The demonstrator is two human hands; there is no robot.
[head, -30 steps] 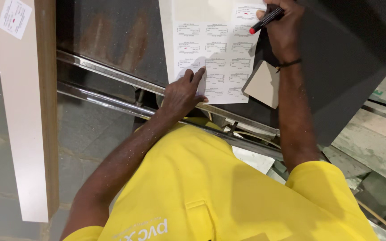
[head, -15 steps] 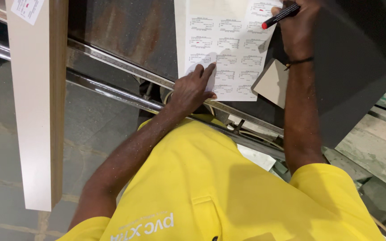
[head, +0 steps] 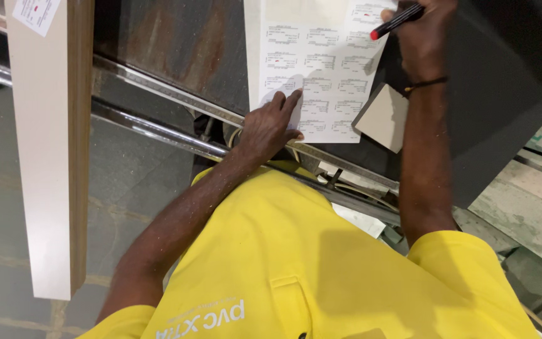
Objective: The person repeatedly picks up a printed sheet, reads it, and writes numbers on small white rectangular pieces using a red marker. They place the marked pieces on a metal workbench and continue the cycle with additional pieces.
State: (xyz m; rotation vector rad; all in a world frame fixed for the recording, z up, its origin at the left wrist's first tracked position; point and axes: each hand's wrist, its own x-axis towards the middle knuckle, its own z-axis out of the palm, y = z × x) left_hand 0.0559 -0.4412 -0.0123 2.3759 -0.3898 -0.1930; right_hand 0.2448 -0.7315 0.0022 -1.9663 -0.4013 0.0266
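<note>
A white sheet of printed labels (head: 321, 63) lies on a dark machine table (head: 177, 44). My left hand (head: 270, 125) rests on the sheet's lower left corner, fingers spread, index finger pointing at a label. My right hand (head: 425, 34) holds a black marker with a red tip (head: 395, 22) over the sheet's upper right part. A dark band circles my right wrist. My yellow shirt fills the lower part of the view.
A long pale board with a wood-coloured edge (head: 48, 150) stands at the left, a small label near its top. Metal rails (head: 152, 129) run diagonally under the table edge. A small beige square piece (head: 381, 119) lies beside the sheet. Concrete floor shows at the right.
The view has shifted, so the sheet and hands sit higher and further right in the frame. My left index finger has moved slightly up the sheet. The marker stays over the sheet's upper right part.
</note>
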